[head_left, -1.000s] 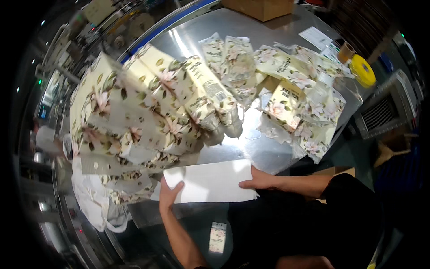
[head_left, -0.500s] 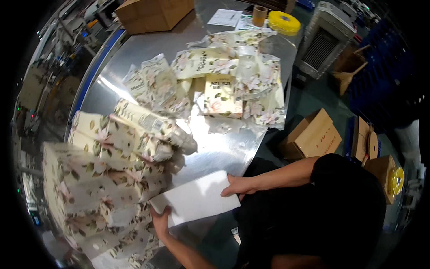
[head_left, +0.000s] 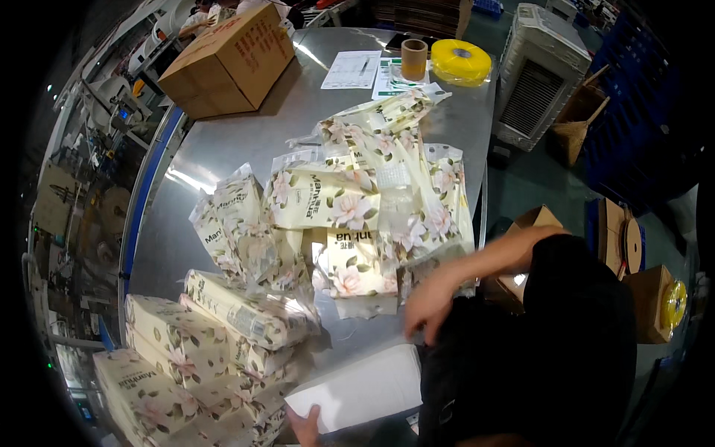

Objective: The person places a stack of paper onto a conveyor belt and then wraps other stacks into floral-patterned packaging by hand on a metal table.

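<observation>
A white block of what looks like stacked tissue (head_left: 365,389) lies across the table's near edge, in front of my body. My left hand (head_left: 304,428) grips its left end, thumb on top and the other fingers hidden beneath. My right hand (head_left: 430,304) is off the block, in the air above its right end, with bent, slightly blurred fingers and nothing visible in them. Beyond that hand lie several loose floral plastic bags (head_left: 328,197) in a heap. Filled packs in the same floral wrap (head_left: 249,309) are stacked to the left of the block.
On the metal table (head_left: 167,223) stand a cardboard box (head_left: 231,63), paper sheets (head_left: 351,71), a tape roll (head_left: 414,59) and a yellow strapping roll (head_left: 460,62). To the right are a grey cooler (head_left: 536,78), a broom (head_left: 573,138) and floor cartons (head_left: 644,302). Other people work at the far left.
My right hand has let go of the white block and moved up beside the floral bags. My left hand still holds the block. The view has shifted, so the table things appear lower.
</observation>
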A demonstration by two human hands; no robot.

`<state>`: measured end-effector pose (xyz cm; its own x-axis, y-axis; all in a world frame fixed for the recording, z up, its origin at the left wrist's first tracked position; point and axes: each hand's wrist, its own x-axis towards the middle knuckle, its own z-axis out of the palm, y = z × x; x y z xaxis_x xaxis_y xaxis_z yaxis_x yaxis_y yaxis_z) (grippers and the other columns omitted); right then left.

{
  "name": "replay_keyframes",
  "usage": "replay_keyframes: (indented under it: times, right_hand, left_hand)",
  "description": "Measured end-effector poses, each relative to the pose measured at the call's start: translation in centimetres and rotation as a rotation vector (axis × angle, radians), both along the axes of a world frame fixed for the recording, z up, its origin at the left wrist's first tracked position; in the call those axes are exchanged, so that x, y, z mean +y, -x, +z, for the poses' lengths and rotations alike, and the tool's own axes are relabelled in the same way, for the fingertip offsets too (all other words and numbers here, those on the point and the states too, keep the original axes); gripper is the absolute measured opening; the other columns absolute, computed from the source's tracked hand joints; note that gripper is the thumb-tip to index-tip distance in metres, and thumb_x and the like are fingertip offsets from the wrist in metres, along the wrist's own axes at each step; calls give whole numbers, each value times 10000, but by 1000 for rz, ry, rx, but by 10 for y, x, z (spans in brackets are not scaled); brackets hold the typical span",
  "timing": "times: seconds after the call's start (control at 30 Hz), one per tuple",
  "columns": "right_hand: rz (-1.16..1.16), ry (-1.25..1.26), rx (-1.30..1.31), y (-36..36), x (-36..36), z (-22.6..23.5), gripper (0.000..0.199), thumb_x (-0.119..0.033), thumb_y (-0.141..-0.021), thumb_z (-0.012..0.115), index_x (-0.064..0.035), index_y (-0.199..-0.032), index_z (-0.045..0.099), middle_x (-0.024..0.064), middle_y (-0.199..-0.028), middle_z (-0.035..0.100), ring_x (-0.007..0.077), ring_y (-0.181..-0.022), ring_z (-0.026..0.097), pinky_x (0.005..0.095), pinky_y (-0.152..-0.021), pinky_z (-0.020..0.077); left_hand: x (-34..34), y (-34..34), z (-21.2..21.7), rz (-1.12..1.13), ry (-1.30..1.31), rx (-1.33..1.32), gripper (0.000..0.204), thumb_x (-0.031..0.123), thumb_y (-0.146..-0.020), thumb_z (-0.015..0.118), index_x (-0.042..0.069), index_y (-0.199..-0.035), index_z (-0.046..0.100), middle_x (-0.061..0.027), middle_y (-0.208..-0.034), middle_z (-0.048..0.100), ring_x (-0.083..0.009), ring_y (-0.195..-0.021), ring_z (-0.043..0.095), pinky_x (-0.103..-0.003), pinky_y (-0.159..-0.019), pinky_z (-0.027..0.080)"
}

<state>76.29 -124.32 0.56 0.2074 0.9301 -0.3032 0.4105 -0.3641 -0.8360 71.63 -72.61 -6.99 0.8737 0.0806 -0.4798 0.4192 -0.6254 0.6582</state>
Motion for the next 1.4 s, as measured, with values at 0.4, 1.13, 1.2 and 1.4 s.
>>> replay_keyframes:
  times: [0.4, 1.13, 1.2, 1.4]
  right_hand:
    - [-907, 391, -540, -317, -206, -22, 231, -108, -824, 614, -44, -1011, 733, 113, -822, 727, 237, -720, 705, 372, -660, 551]
    - [-857, 161, -30, -215, -202, -88, 499, -387, -920, 625, -28, -1267, 640, 207, -1177, 693, 346, -1084, 656, 433, -907, 516]
    - [-834, 254, -121, -217, -201, -77, 445, -302, -908, 634, -35, -1264, 637, 184, -1170, 699, 310, -1074, 661, 403, -911, 507]
    - [-981, 73, -432, -206, -206, -70, 450, -257, -881, 636, -29, -1269, 644, 195, -1201, 690, 348, -1125, 644, 400, -956, 502]
  left_hand:
    - [-69, -49, 44, 26, 91, 126, 915, 203, -789, 838, -90, -1501, 343, -244, -1494, 450, -324, -1333, 449, -406, -1149, 329]
    - [-82, -88, 24, -22, 231, 126, 749, 57, -773, 824, -30, -1415, 446, -153, -1274, 599, -254, -1120, 577, -373, -1004, 459]
    - [-78, -102, -4, -150, 172, -23, 785, 89, -779, 823, -34, -1439, 417, -174, -1304, 580, -264, -1157, 552, -381, -1034, 430]
    - [-132, -75, 60, -195, -565, -164, 750, 220, -796, 792, -19, -1422, 456, -257, -1316, 571, -446, -1186, 555, -469, -1028, 441]
